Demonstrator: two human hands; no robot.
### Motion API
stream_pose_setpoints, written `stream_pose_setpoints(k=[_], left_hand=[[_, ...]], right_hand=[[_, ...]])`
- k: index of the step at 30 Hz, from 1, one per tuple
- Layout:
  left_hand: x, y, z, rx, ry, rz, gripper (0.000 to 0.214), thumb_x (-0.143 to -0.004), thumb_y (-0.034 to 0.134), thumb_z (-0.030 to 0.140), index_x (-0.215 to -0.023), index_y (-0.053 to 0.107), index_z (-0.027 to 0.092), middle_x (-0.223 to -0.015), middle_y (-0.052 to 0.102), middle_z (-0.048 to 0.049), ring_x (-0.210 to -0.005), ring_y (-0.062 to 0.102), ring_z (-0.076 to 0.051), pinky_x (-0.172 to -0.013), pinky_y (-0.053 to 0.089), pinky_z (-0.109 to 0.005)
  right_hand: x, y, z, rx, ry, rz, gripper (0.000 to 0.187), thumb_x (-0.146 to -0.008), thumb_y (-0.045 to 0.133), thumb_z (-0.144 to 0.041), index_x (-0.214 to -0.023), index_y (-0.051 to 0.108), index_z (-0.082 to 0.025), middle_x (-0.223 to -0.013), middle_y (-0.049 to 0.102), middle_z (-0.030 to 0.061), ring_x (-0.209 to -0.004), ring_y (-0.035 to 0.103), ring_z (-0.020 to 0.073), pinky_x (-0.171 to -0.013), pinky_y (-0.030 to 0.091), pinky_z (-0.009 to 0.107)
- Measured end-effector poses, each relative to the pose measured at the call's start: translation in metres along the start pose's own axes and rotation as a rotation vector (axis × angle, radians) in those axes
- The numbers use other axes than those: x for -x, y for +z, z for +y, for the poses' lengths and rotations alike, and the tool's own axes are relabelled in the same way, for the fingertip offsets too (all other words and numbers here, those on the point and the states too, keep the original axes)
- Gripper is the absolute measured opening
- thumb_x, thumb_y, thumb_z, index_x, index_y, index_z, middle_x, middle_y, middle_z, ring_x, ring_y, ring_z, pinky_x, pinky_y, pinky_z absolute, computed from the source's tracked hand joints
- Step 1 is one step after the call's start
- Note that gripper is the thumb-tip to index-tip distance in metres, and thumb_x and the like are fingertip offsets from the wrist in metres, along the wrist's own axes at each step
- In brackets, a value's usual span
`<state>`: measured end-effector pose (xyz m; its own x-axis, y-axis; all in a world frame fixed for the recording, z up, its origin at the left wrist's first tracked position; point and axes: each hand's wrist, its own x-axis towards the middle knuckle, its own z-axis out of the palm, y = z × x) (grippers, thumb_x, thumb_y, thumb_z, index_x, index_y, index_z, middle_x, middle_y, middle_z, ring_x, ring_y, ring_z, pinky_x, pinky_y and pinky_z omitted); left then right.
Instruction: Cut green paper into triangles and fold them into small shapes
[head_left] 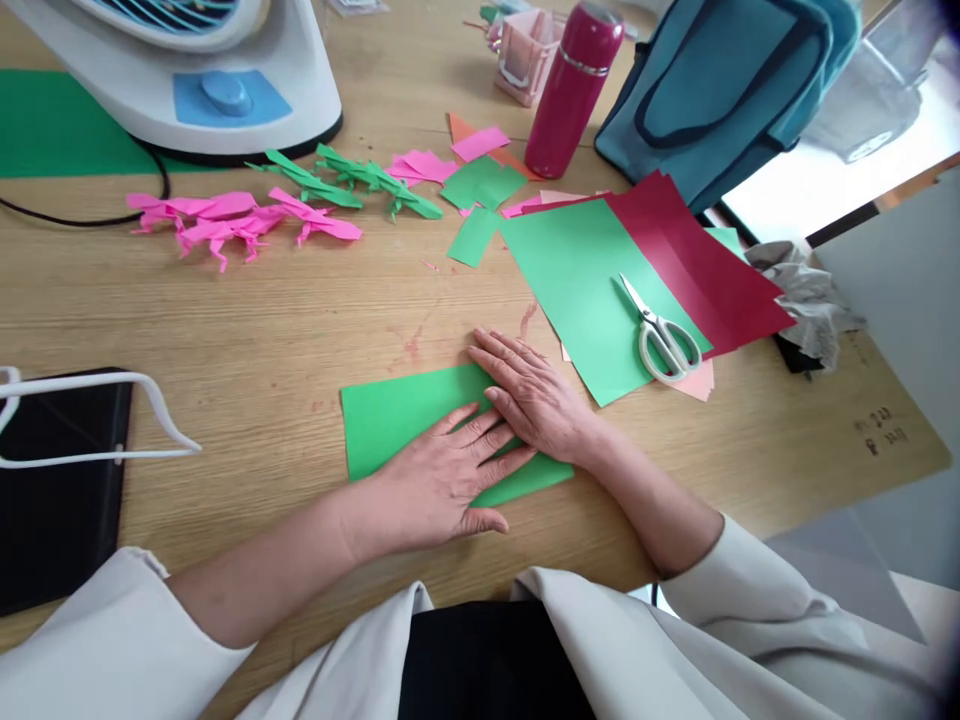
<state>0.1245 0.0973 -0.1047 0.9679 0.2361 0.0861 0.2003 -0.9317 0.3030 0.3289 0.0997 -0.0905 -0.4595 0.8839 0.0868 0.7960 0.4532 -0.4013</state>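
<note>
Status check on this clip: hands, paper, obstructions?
Left hand palm-down on green paper. Right hand palm-down across its far edge. Green paper on table. Scissors off right, apart from it.

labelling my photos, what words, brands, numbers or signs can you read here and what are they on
Nothing reads clearly enough to quote.
Dark marks on the table, near its right end: possibly handwriting, too small and blurred to read.
Front green sheet, scissors, dark pink bottle: no lettering I can make out.
</note>
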Motion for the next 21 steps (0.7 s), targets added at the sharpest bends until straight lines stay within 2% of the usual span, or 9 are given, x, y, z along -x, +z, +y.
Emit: stream_pose_setpoints(k=[8,13,17,21], left_hand=[[0.003,-0.007,0.000,0.063,0.039,-0.060,0.084,-0.091,0.028,0.073,-0.152,0.036,0.015,-0.158,0.034,-0.0198,-0.148,0.022,-0.035,-0.119,0.016,-0.054],[0.005,-0.009,0.001,0.090,0.058,-0.011,0.084,-0.091,0.027,0.072,-0.151,0.039,0.014,-0.155,0.036,-0.0202,-0.147,0.023,-0.035,-0.119,0.019,-0.053],[0.008,-0.009,0.001,0.058,0.065,-0.022,0.081,-0.092,0.026,0.070,-0.150,0.040,0.015,-0.145,0.049,-0.0170,-0.137,0.034,-0.033,-0.116,0.023,-0.051],[0.014,-0.008,0.004,0.048,0.065,-0.048,0.078,-0.094,0.027,0.069,-0.152,0.036,0.018,-0.150,0.047,-0.0128,-0.140,0.033,-0.030,-0.116,0.023,-0.048]], right_hand=[[0.001,0.003,0.000,0.036,-0.007,0.034,0.052,-0.105,0.027,-0.038,-0.149,0.041,-0.013,-0.160,0.032,0.0119,-0.150,0.024,0.0219,-0.123,0.023,0.045],[0.001,0.007,0.002,0.032,-0.010,0.074,0.051,-0.105,0.027,-0.037,-0.147,0.044,-0.013,-0.159,0.035,0.0112,-0.149,0.027,0.0203,-0.123,0.024,0.042],[0.000,0.008,0.003,0.063,-0.030,0.087,0.048,-0.103,0.035,-0.029,-0.146,0.045,-0.008,-0.157,0.037,0.0136,-0.148,0.030,0.0219,-0.122,0.025,0.040],[0.001,0.008,0.002,0.076,-0.037,0.092,0.048,-0.102,0.036,-0.026,-0.147,0.042,-0.011,-0.157,0.037,0.0128,-0.148,0.030,0.0215,-0.121,0.026,0.042]])
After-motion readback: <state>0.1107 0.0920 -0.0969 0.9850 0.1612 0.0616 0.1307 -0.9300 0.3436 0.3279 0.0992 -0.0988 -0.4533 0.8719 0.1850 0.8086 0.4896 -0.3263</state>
